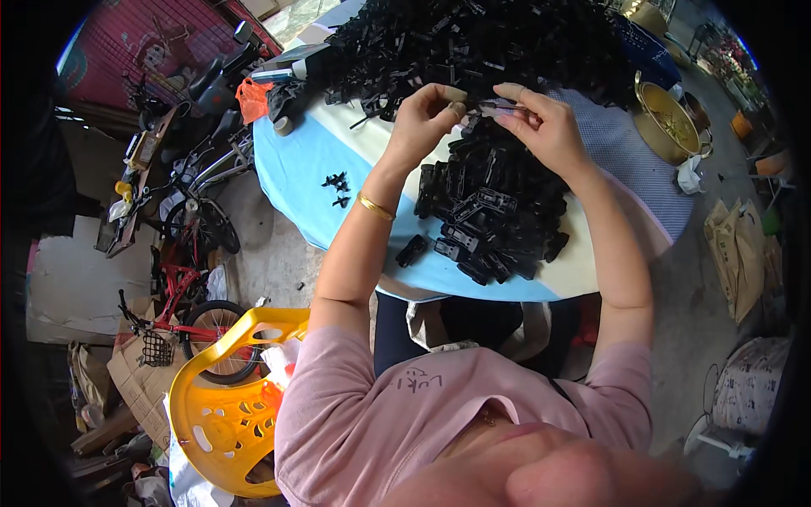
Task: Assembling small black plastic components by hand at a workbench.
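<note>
Over the far part of the round table, both my hands are raised close together in front of a large heap of black plastic parts. My left hand, with a gold bangle on the wrist, is closed in a pinch; what sits between its fingertips is too small to make out. My right hand pinches a thin, slender piece that points toward the left fingertips. Below the hands lies a smaller pile of black rectangular plastic pieces. A few tiny black bits lie on the blue cloth to the left.
A patterned cloth covers the table. To the right stands a gold-coloured metal pot. At left are a yellow plastic chair, a red bicycle and an orange bag. Brown sacks stand at far right.
</note>
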A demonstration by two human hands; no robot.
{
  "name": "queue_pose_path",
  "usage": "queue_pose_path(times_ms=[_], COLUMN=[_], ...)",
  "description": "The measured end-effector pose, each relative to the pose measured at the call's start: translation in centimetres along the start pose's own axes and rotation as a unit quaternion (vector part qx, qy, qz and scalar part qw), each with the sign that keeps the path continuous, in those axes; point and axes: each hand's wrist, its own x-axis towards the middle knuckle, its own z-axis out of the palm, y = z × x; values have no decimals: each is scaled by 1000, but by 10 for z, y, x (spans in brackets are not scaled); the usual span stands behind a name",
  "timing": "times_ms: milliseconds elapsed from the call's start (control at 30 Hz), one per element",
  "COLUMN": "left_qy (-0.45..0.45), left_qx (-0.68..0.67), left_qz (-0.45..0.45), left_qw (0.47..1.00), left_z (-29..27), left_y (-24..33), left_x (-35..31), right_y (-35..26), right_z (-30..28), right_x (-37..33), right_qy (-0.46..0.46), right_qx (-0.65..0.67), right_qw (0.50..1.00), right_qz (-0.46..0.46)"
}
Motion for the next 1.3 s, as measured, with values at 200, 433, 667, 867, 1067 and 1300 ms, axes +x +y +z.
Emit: queue_pose_path(times_ms=[200, 433, 667, 867, 1067, 1300], left_qy=[-7, 39, -127, -52, -82, -112], left_qx=[-128, -147, -21, -254, -102, -141], left_qz=[-48, 1, -13, -62, -17, 14], left_qw=[991, 988, 992, 964, 991, 984], left_z=[7, 26, 25, 9, 19, 21], left_y=[7, 11, 31, 19, 24, 20], left_x=[-8, -18, -28, -18, -23, -24], right_y=[-19, -17, -16, -27, -32, -25], right_z=[-2, 3, 1, -14, -8, -6], right_x=[-1, -5, -5, -5, -9, -5], right_qy=[-22, -29, -40, -61, -31, -18], right_qx=[13, 63, 164, 283, 145, 143], right_qw=[993, 997, 984, 956, 989, 986], right_qz=[-112, -37, 64, 50, -4, 83])
